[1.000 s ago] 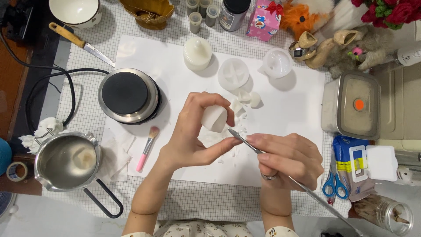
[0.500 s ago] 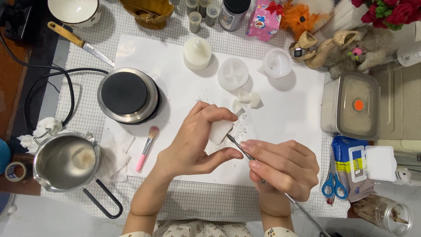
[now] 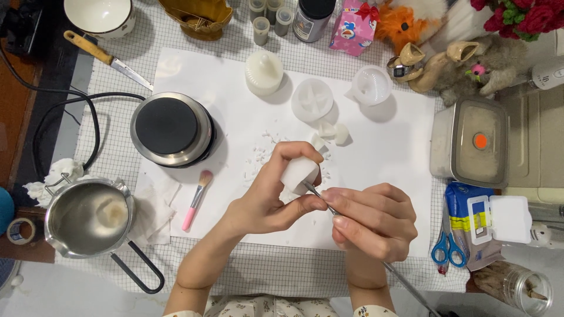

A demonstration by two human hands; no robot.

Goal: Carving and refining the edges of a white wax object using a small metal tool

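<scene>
White and waxy-looking, the small rounded piece point(image 3: 298, 171) sits pinched between the thumb and curled fingers of the left hand point(image 3: 267, 196), held above the middle of the white sheet point(image 3: 388, 158) that covers the checked table cloth point(image 3: 111, 126). Its surface is matte and pale, smooth on the side that shows, with a blunt, slightly domed shape — its far side is hidden by the fingers. The right hand point(image 3: 370, 220) is closed around a thin metal tool point(image 3: 352, 232), whose tip touches the lower edge of the piece while its long shaft runs back under the palm toward the near edge of the table. White crumbs point(image 3: 261, 155) lie scattered on the sheet just beyond the hands. Further off on the sheet stand a ribbed white mould point(image 3: 263, 72), a round translucent mould point(image 3: 312, 100) and a second one point(image 3: 371, 85) — with two small white bits point(image 3: 333, 132) near them. To the left are a round hot plate point(image 3: 172, 129), a pink-handled brush point(image 3: 197, 199) and a steel pouring pot point(image 3: 88, 218); blue-handled scissors point(image 3: 447, 249) lie at the right.
</scene>
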